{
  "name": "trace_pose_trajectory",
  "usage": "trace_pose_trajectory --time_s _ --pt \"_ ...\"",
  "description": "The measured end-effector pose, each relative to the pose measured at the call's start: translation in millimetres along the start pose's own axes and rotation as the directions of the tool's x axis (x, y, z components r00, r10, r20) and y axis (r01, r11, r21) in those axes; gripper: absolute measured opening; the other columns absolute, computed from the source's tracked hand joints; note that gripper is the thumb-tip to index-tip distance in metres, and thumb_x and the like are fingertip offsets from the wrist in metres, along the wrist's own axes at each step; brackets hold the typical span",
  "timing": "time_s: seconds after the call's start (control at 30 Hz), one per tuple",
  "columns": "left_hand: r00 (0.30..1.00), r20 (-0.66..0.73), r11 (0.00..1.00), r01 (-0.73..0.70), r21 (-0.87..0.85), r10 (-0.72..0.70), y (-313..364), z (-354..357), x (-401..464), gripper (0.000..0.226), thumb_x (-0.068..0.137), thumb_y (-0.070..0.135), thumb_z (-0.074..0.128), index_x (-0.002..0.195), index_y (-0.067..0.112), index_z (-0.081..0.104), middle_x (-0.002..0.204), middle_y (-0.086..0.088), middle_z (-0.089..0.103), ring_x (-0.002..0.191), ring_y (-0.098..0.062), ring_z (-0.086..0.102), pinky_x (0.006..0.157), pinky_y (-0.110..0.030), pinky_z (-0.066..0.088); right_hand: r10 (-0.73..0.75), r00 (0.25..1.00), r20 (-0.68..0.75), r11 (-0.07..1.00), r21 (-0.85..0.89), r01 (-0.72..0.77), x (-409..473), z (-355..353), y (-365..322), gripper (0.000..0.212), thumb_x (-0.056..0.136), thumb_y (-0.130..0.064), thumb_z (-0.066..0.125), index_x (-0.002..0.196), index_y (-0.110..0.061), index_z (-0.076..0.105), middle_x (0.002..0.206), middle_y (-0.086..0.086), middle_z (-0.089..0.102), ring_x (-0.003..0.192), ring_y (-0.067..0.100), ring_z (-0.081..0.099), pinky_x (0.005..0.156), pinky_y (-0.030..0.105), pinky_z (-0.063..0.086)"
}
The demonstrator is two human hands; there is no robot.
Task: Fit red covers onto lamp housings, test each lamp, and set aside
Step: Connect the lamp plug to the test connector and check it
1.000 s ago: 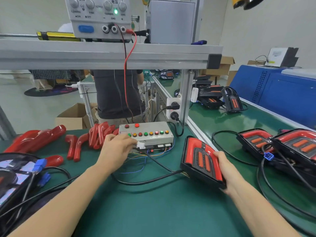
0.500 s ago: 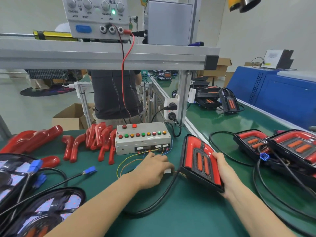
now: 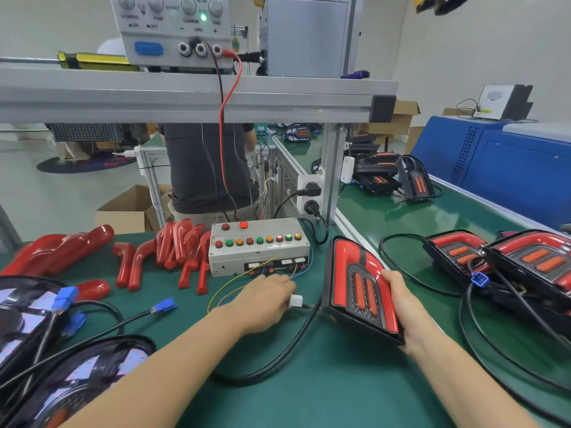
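- A grey power supply [image 3: 173,29] sat on the aluminium shelf [image 3: 191,98], its green light lit.
- A person in a dark shirt [image 3: 204,168] stood behind the bench.
- An open cardboard box [image 3: 129,208] lay on the floor.
- A blue machine [image 3: 494,159] stood at right.

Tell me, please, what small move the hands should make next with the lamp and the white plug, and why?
Probably pull the small white plastic connector apart. The left hand pinches it beside the grey test box with coloured buttons, while the right hand holds the red-covered black lamp housing tilted on edge. The lamp shows no obvious glow, so testing seems finished.
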State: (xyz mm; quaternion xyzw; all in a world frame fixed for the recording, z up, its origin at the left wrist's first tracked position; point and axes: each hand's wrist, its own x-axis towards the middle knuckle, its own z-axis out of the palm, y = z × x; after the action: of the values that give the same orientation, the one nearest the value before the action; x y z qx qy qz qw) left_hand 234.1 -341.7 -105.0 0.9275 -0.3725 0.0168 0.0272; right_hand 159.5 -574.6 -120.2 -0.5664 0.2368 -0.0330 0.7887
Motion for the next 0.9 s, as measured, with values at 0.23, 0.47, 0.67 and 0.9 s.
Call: trace_pose_trajectory --time_s 0.23,0.47,0.67,0.9 --pt "0.978 -0.162 0.979 0.106 -0.172 -0.134 -15 -17 -4 0.025 0.092 0.01 0.047 0.113 0.016 0.059 0.114 -0.002 0.057 0.11 -0.023 0.051 0.089 -0.035 0.039 -0.045 0.998 -0.049 0.992 0.114 0.05 1 0 2 0.039 0.095 -0.046 0.046 0.093 -0.015 0.068 0.074 0.011 0.075 0.054 0.023 0.07 0.043 0.028 0.053" --pt "0.969 0.039 0.654 0.193 -0.732 -0.242 -5 -31 0 0.023 0.092 0.024 0.062 0.086 0.002 0.066 0.071 -0.007 0.057 0.064 -0.016 0.046 0.065 -0.027 0.037 -0.055 0.998 -0.026 0.996 0.063 0.056 -1 4 1 0.041 0.094 -0.047 0.044 0.089 -0.015 0.068 0.073 0.012 0.074 0.054 0.023 0.07 0.045 0.029 0.054" --pt "0.964 0.246 0.617 0.255 -0.745 -0.102 29 -14 9 0.021 0.08 0.023 0.072 0.093 0.007 0.068 0.076 -0.002 0.067 0.055 -0.012 0.053 0.066 -0.024 0.043 -0.078 0.996 -0.04 0.997 0.026 0.079 -8 12 1 0.039 0.096 -0.047 0.044 0.09 -0.017 0.068 0.08 0.014 0.075 0.061 0.025 0.073 0.047 0.029 0.055" --pt "0.923 0.038 0.642 0.295 -0.708 -0.382 13 -25 11 0.021 0.081 0.009 0.07 0.101 0.017 0.07 0.065 0.008 0.056 0.059 -0.007 0.048 0.058 -0.02 0.036 -0.09 0.996 -0.015 0.986 -0.142 0.087 -13 4 -11 0.04 0.098 -0.04 0.042 0.099 -0.009 0.067 0.078 0.014 0.075 0.059 0.023 0.072 0.044 0.025 0.053"
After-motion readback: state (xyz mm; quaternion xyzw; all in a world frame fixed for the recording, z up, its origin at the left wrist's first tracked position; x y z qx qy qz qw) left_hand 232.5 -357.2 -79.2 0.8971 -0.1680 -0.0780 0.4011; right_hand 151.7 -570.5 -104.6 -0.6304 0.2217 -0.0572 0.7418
